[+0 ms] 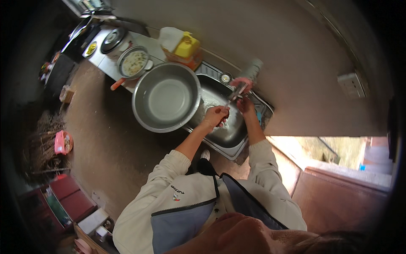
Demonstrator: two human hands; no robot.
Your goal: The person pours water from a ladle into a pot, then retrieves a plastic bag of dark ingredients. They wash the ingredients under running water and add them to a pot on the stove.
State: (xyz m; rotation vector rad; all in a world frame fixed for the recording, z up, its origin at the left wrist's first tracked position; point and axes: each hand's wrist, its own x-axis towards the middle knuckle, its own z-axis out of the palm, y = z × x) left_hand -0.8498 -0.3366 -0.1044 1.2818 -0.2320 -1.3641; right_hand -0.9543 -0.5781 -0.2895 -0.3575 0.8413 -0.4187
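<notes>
My left hand (217, 116) is over the stainless steel sink (226, 139), just below the tap (237, 91), where water runs. Its fingers are curled; whether something small is between them is too blurred to tell. Close beside the tap, my right hand (245, 105) has bent fingers, partly hidden by the wrist; its grip is unclear. A pink item (246, 83) surrounds the base of the tap. To the left, a large metal basin (171, 95) rests across the sink's edge. Its bottom looks pale, and I see no solid things in it.
Left of the basin stand a pan of food (134, 63) with an orange handle (118, 84), a rice cooker (114, 41) and a plate of yellow food (91, 49). A yellow jug (187, 46) stands behind the basin. A wall socket (352, 85) is at right.
</notes>
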